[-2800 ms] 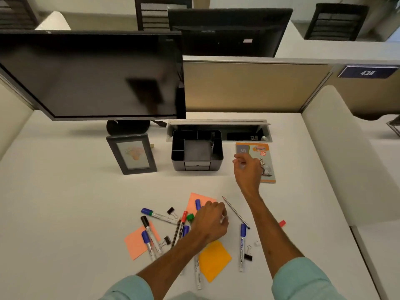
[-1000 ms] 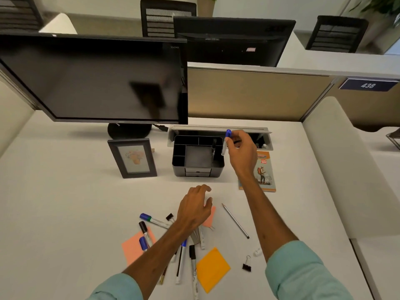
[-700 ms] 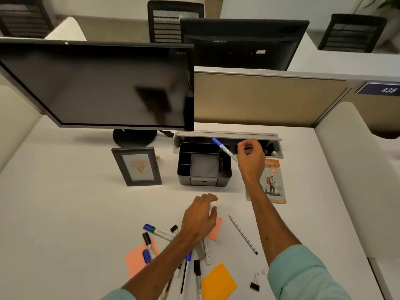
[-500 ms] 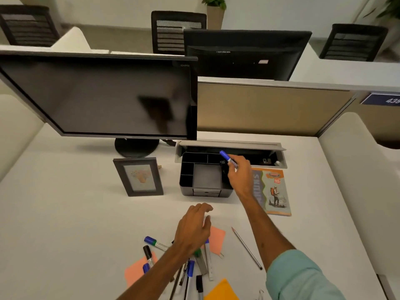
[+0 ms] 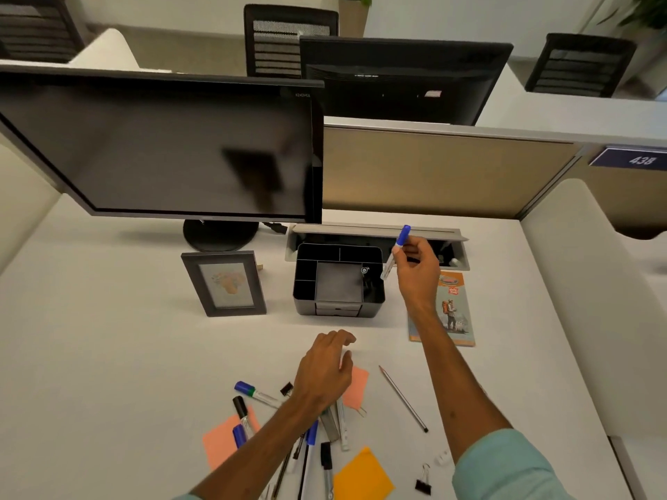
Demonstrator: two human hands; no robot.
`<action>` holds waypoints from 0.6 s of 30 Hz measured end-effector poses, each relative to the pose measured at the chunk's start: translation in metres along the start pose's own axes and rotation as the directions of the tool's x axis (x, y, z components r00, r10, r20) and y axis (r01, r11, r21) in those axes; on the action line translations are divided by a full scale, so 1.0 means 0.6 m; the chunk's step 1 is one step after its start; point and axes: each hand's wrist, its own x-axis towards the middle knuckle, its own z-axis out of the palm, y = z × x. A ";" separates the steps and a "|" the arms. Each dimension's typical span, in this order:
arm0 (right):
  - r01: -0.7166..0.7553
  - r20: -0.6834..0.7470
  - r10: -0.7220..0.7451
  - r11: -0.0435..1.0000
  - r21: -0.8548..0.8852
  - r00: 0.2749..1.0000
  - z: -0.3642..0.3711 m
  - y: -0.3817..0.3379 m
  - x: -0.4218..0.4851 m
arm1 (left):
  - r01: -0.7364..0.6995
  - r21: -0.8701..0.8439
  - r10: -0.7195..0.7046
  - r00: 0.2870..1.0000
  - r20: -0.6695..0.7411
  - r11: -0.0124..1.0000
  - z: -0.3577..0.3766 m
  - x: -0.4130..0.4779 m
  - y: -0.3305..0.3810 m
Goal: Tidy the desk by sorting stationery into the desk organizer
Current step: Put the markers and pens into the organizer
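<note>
A black desk organizer [image 5: 338,309] with several compartments stands mid-desk. My right hand [image 5: 417,270] is shut on a blue-capped marker [image 5: 396,251], held nearly upright just past the organizer's right rim, cap up. My left hand [image 5: 325,373] hovers palm down, fingers apart, over a scatter of markers [image 5: 257,394], pens and binder clips. Its fingers hold nothing that I can see. A pencil [image 5: 403,399] lies to the right of that pile.
Pink sticky notes [image 5: 220,442] and an orange sticky note [image 5: 362,478] lie near the front edge, with a binder clip [image 5: 422,481]. A photo frame [image 5: 225,283] stands left of the organizer, a booklet [image 5: 449,312] right of it. A monitor [image 5: 162,146] looms behind.
My right hand picked a blue-capped marker from the pile and carried it to the organizer's right side, turning it upright. My left hand lifted off the pile and opened.
</note>
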 end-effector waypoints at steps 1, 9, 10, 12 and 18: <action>0.013 0.021 -0.013 1.000 -0.011 1.000 -0.004 -0.001 -0.002 | 0.000 0.000 0.000 1.000 0.005 1.000 0.001 0.000 0.003; 0.102 0.147 -0.080 0.984 -0.147 0.986 -0.001 0.004 -0.019 | -0.013 0.021 0.012 1.000 0.018 1.000 0.011 -0.007 0.004; 0.111 0.173 -0.081 0.979 -0.172 0.982 0.001 0.001 -0.020 | -0.012 0.022 0.012 1.000 0.022 1.000 0.012 -0.007 0.002; 0.146 0.222 -0.081 0.946 -0.290 0.972 0.004 -0.006 -0.022 | -0.007 0.022 0.006 1.000 0.030 1.000 0.012 -0.007 -0.002; 0.201 0.286 -0.041 0.804 -0.559 0.957 0.010 0.002 -0.015 | 0.009 0.010 -0.010 0.999 0.032 1.000 0.011 -0.007 -0.012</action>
